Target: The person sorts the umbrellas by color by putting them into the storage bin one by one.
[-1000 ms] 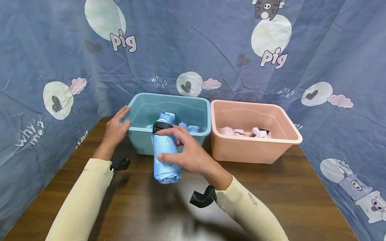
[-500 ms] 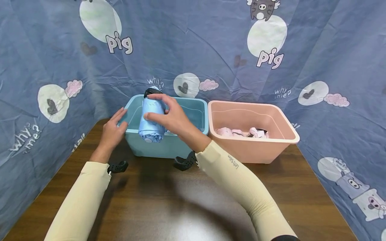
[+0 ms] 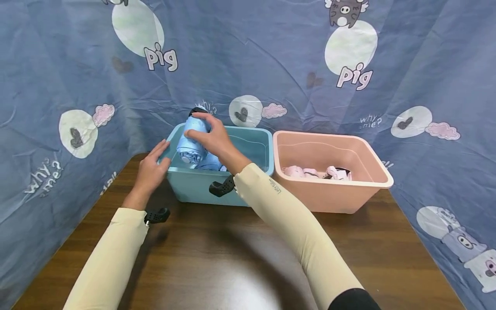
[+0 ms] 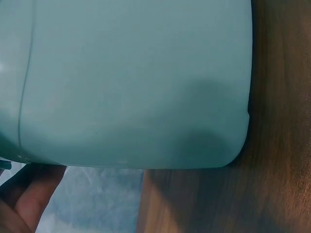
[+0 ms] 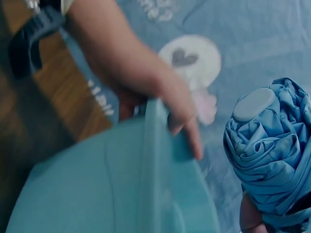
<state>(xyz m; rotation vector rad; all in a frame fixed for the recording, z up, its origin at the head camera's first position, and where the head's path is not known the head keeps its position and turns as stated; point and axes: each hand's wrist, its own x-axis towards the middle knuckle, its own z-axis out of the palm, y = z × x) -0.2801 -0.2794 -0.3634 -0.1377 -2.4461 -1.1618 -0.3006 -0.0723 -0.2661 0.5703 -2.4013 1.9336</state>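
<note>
My right hand (image 3: 218, 137) grips a rolled-up light blue folding umbrella (image 3: 191, 144) over the left part of a teal plastic bin (image 3: 193, 189). The umbrella tilts, its black-banded end up and away from me. Its near end has a pale round cap, close up in the right wrist view (image 5: 254, 104). Below it, another blue rolled bundle (image 3: 210, 162) shows inside the bin. My left hand (image 3: 153, 170) holds the bin's left rim; in the right wrist view, fingers of that hand (image 5: 180, 109) lap over the rim. Bin wall fills most of the left wrist view.
A peach bin (image 3: 329, 196) stands right beside the teal one, with several pale pink rolled bundles (image 3: 294, 171) in it. Both stand at the back of a dark wooden table (image 3: 217, 258). A blue printed cloth (image 3: 248, 56) hangs behind.
My right hand has carried the umbrella from in front of the teal bin, back and to the left, over its opening. The left hand has stayed at the rim.
</note>
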